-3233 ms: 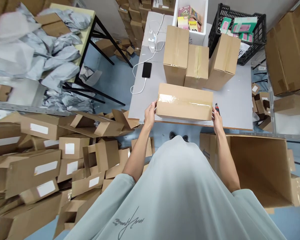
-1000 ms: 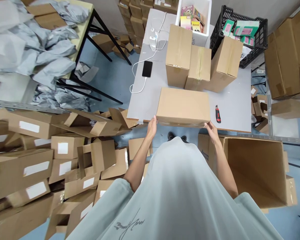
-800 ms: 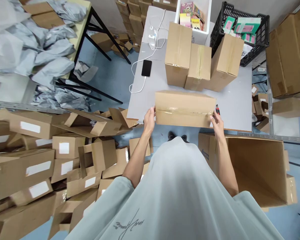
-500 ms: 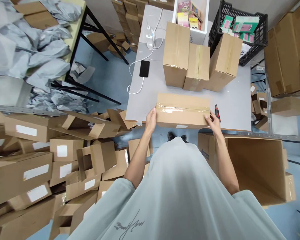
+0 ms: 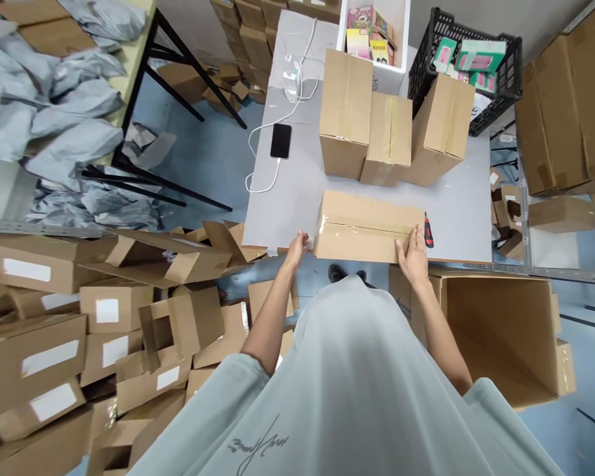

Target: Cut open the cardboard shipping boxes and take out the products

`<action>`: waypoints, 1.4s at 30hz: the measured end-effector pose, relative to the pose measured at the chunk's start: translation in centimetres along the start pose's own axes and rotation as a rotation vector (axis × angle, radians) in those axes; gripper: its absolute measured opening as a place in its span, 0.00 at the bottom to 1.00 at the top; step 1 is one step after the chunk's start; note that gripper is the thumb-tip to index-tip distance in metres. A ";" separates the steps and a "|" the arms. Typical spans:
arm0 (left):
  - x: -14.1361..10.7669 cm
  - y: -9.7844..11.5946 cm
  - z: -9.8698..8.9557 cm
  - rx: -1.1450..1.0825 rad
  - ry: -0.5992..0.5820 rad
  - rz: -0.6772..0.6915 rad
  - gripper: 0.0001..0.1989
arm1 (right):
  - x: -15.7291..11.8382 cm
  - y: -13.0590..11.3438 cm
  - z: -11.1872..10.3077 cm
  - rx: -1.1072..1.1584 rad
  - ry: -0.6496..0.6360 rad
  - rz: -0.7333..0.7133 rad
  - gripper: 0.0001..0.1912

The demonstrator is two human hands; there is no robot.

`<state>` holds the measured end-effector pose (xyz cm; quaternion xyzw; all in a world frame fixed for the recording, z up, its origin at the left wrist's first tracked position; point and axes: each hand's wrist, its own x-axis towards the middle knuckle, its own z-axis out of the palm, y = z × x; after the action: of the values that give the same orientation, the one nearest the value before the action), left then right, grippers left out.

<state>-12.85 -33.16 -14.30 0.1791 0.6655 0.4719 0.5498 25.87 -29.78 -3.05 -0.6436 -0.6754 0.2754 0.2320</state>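
Observation:
A long cardboard box (image 5: 369, 228) with clear tape along its top lies at the front edge of the grey table. My right hand (image 5: 413, 254) rests on the box's right end, fingers stretched out and thumb apart. Off the box's left end, a small gap away, is my left hand (image 5: 296, 248), empty with its fingers loosely apart. Just right of the box lies a red and black box cutter (image 5: 428, 231).
Three upright taped cartons (image 5: 391, 135) stand behind the box. Farther back are a white bin (image 5: 399, 53) and a black crate (image 5: 513, 73). A phone (image 5: 280, 141) charges at left. Cartons (image 5: 102, 307) crowd the left; a large open carton (image 5: 496, 330) stands at right.
My left hand has come off the box's left end. My right hand has moved onto its top, and the box has turned slightly.

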 end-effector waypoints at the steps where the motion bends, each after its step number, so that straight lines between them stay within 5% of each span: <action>1: 0.1 0.0 0.5 0.001 -0.017 -0.033 0.35 | 0.3 0.8 -0.9 0.008 0.019 0.031 0.61; 7: -1.6 1.5 5.3 -0.085 -0.282 -0.074 0.30 | -0.3 3.1 -7.2 0.095 0.122 0.180 0.60; 11: -4.0 3.7 8.5 -0.170 -0.422 -0.059 0.30 | -1.8 -0.4 -8.2 0.245 0.127 0.083 0.46; 15: -6.2 6.9 10.0 -0.086 -0.421 0.062 0.31 | -1.6 -4.1 -8.2 0.311 0.029 0.052 0.46; 20: -8.2 12.0 8.5 0.118 -0.249 0.312 0.33 | 0.5 -5.7 -8.3 0.447 -0.033 0.011 0.45; 25: -8.8 14.8 6.0 0.284 -0.159 0.372 0.32 | 2.6 -6.0 -5.1 0.588 -0.118 0.055 0.48; 30: -8.7 13.8 5.2 0.261 -0.138 0.375 0.33 | 3.1 -6.3 -3.1 0.553 -0.062 0.083 0.48; 42: -9.1 11.4 5.3 0.375 -0.093 0.452 0.33 | 2.7 -4.9 -4.7 0.529 -0.031 0.005 0.44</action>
<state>-8.32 -32.16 0.50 0.4425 0.6585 0.4426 0.4180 25.20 -26.83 3.59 -0.5578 -0.5819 0.4527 0.3812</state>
